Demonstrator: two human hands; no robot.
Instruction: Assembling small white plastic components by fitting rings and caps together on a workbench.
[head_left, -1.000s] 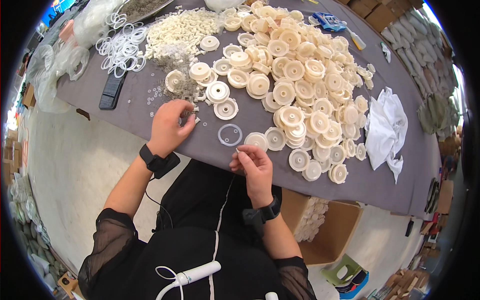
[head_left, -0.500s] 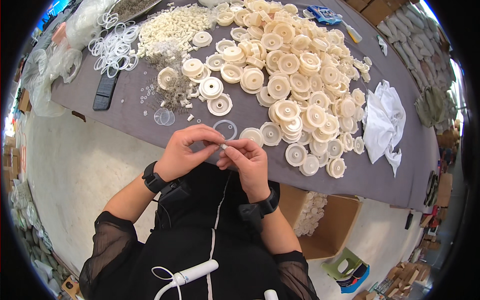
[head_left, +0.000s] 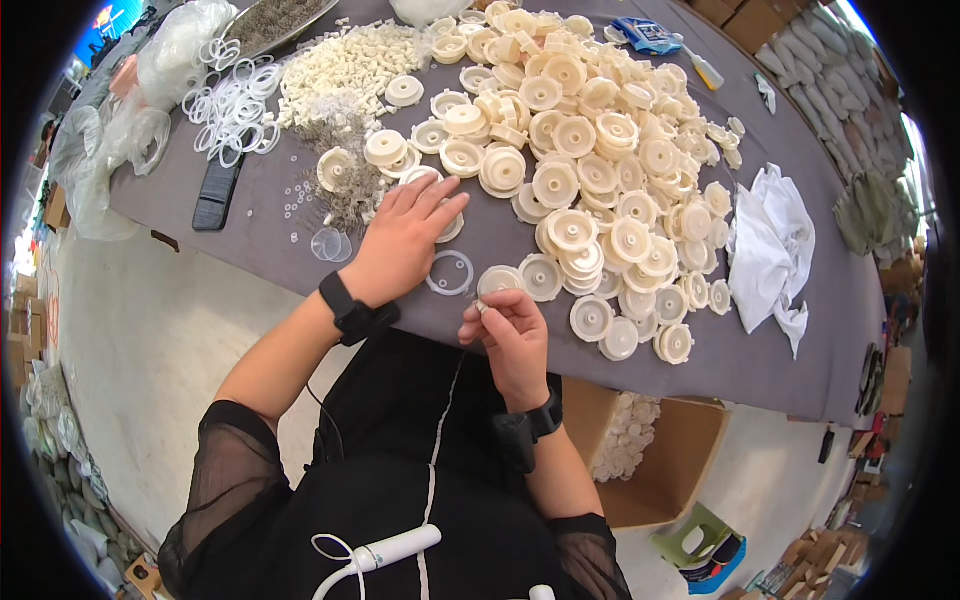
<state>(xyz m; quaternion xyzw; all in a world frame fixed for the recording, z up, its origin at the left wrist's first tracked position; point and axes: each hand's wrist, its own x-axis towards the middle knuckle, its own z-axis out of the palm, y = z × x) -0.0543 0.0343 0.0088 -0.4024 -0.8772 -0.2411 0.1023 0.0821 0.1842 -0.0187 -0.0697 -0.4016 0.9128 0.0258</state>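
Observation:
My left hand [head_left: 397,245] stretches over the table with its fingers extended, above cream round plastic caps [head_left: 455,231] that it partly covers. No object shows in it, though its palm side is hidden. My right hand [head_left: 518,342], near the table's front edge, pinches a small white plastic plug [head_left: 481,307] between thumb and fingers. Just beyond it lies a single cream cap [head_left: 498,280]. Between the two hands a clear ring [head_left: 433,275] rests flat, with small washers inside it. Beside the left hand's fingers spreads a tangle of thin metal springs [head_left: 352,195].
A big heap of cream caps [head_left: 575,135] fills the middle and right. Farther left are white plugs [head_left: 350,75], clear rings [head_left: 235,105] and a dark phone [head_left: 214,192]. A white cloth [head_left: 770,250] lies right. Below the edge stands a cardboard box [head_left: 685,465] holding more parts.
My hands were together around the small plug. The left has let go and moved forward over the caps, fingers extended. The right keeps the plug and has shifted slightly right.

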